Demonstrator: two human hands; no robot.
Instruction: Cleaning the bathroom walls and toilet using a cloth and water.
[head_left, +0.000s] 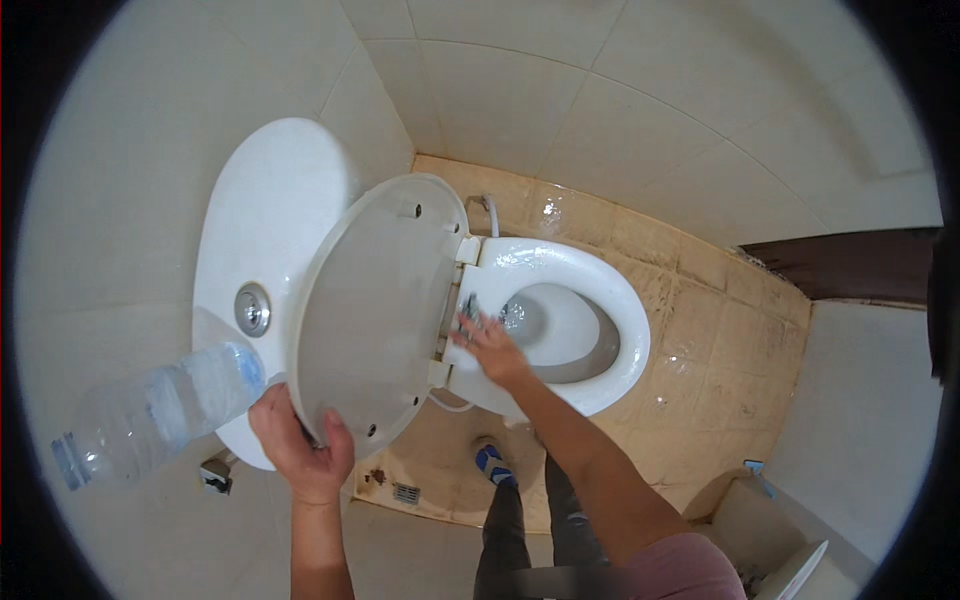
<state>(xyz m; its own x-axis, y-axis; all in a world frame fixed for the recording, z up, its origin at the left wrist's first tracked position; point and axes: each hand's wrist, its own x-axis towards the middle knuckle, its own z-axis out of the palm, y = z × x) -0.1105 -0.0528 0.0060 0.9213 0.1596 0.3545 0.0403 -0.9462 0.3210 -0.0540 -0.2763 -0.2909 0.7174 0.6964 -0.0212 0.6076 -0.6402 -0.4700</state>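
My left hand (307, 442) grips the near edge of the raised toilet lid (375, 315), with the thumb on its underside. The lid leans back toward the cistern (277, 202). On the rear of the white toilet bowl (634, 330), close to the hinges, is my right hand (491, 349), blurred. Its fingers press on a small dark greenish pad (469, 306), perhaps a scrubber; its exact kind is unclear. Wet, shiny patches show on the bowl's rim, and water glints inside.
A clear plastic bottle (161, 420) lies partly over the cistern beside the flush button (253, 309). A floor drain (406, 493) and my blue-strapped footwear (495, 465) are on the wet tan floor (690, 375). Tiled walls (510, 97) stand close by.
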